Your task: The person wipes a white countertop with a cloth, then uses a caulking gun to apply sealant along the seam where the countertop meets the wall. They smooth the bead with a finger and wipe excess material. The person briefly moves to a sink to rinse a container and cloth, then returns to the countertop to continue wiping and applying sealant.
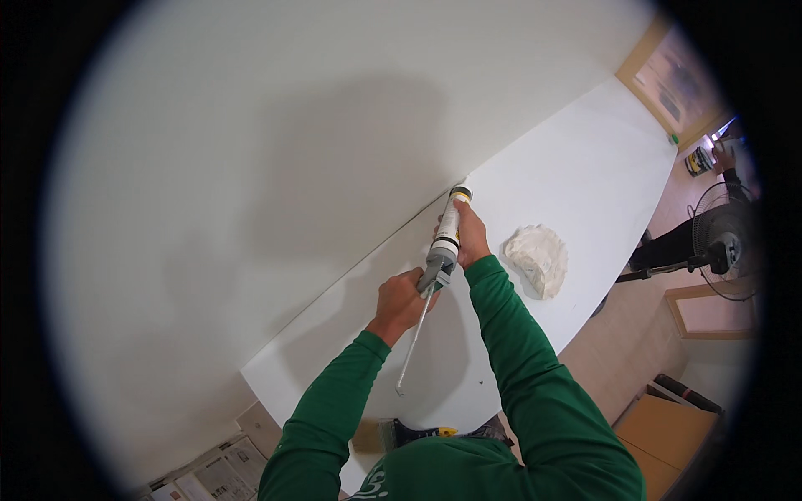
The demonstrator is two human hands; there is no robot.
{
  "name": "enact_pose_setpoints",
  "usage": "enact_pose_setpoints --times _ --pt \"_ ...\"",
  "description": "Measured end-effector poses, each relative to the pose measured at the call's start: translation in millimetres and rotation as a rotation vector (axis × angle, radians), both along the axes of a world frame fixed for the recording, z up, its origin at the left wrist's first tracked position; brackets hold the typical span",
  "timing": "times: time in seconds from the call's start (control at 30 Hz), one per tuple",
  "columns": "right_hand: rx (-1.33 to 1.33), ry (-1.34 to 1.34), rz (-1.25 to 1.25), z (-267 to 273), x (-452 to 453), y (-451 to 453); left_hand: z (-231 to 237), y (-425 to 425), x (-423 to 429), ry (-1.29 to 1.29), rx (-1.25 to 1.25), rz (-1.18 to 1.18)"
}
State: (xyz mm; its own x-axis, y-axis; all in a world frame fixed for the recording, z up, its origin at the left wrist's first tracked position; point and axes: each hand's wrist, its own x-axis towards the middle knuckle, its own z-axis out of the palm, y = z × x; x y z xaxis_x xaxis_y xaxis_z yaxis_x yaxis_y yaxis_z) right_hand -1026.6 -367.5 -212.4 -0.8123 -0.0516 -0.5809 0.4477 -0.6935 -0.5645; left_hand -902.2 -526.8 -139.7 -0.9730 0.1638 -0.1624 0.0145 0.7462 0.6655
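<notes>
My left hand (400,302) is closed around the grey handle end of a caulking gun (441,258), whose thin metal rod points back toward my body. Further forward, my right hand (473,233) grips the white sealant cartridge (450,220) in the gun. The cartridge's front end is at the seam where a white tabletop (583,156) meets a pale wall (351,163); the nozzle itself is mostly hidden. A dark line marks the seam on the near side of the gun. To the right of my right hand lies a crumpled white cloth or paper (537,260).
A wide paintbrush (407,435) is at the table's near edge by my body. Beyond the right edge stand a fan (720,247), another person's dark-clothed leg (664,247) and a tub (698,161). A wood-framed panel (645,53) borders the far end; cardboard (667,426) lies lower right.
</notes>
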Motion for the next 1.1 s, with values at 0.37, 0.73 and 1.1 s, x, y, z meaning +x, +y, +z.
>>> enact_pose_setpoints --times 0.37,0.73,1.1 --pt "0.047 -0.016 0.021 -3.0 13.1 0.1 3.5 -0.7 17.9 0.033 0.01 0.035" --pt "0.026 -0.069 0.025 -5.8 35.4 -8.3 10.2 -3.8 42.7 0.066 -0.021 0.052" --pt "0.024 -0.1 0.023 -8.2 62.9 -21.1 24.1 -7.4 70.1 0.026 -0.092 0.072"
